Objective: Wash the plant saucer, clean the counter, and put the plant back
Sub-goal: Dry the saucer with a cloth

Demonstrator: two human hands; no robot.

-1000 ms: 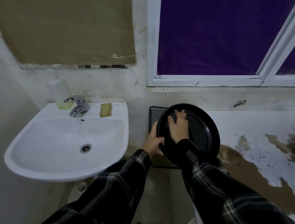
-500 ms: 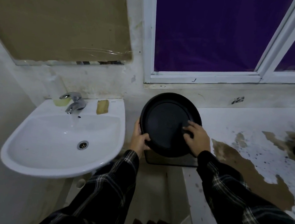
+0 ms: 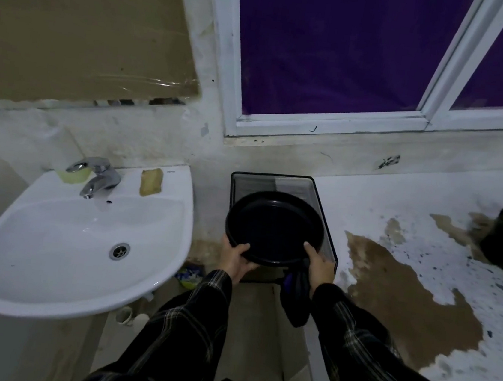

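Both hands grip the black saucer over a wire basket: left hand on its near-left rim, right hand on its near-right rim with a dark cloth.

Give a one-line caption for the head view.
Both hands hold a black saucer level over a wire basket, between sink and stained counter.

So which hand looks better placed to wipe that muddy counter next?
The right hand, probably. It already has a dark cloth hanging from it and is on the side of the stained counter. The left hand could keep the saucer.
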